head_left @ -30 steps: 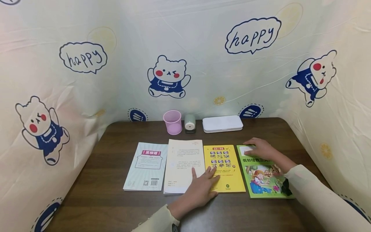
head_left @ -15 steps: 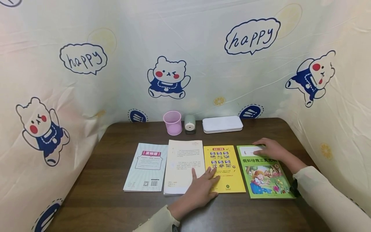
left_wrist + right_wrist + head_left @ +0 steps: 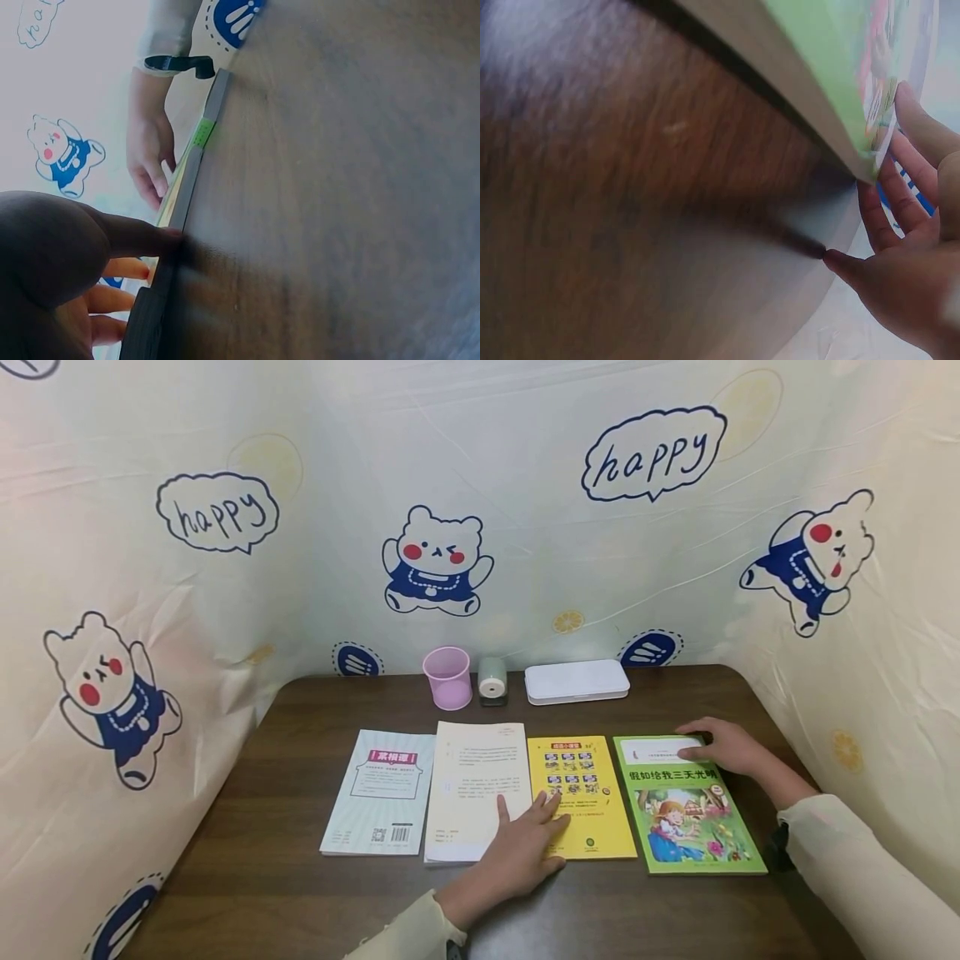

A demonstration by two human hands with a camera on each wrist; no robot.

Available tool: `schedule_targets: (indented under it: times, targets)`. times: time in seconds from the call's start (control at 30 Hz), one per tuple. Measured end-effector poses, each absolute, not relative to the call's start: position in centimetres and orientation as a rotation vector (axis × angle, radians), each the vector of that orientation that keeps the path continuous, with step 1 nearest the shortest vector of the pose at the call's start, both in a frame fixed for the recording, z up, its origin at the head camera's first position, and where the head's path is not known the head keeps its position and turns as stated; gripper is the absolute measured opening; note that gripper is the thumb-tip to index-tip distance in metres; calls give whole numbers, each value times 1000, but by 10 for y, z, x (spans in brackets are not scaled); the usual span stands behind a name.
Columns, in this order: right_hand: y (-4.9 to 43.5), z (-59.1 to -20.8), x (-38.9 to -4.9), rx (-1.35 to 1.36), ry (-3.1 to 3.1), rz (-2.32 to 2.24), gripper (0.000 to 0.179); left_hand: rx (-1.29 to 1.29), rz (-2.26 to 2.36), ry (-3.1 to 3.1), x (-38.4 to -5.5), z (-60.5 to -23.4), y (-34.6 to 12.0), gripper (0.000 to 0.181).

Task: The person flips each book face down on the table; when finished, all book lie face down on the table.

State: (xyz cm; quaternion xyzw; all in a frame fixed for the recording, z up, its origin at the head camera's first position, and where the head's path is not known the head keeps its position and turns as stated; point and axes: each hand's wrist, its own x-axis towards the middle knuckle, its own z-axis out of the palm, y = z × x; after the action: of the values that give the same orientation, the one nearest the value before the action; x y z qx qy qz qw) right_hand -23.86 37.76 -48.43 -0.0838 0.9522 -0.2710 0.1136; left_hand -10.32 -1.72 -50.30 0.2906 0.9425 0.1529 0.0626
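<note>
Side by side on the table lie a light blue book (image 3: 360,814), a cream-white book (image 3: 468,827), a yellow book (image 3: 600,835) and a green picture-cover book (image 3: 693,818). My left hand (image 3: 520,850) rests with spread fingers across the cream-white and yellow books. Its thumb (image 3: 139,234) lies along their front edge in the left wrist view. At the green book's top right corner is my right hand (image 3: 726,747), thumb over the white band and the other fingers past the top edge. Loosely extended, those fingers (image 3: 904,202) reach around the corner, one fingertip down at the tabletop.
At the back of the brown table (image 3: 247,827) stand a pink cup (image 3: 448,681), a small green-grey pencil sharpener (image 3: 492,679) and a flat white case (image 3: 576,682). A printed curtain (image 3: 525,468) encloses the back and both sides.
My right hand has slid rightward along the green book's top edge, uncovering more of its title and picture. The left hand and the books stay in place.
</note>
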Motion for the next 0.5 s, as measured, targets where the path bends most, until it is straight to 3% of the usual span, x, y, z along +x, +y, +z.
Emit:
schedule_targets:
  times: [0.5]
  targets:
    - [386, -495, -241, -235, 2790, -822, 59, 833, 378, 2836, -107, -489, -13, 66]
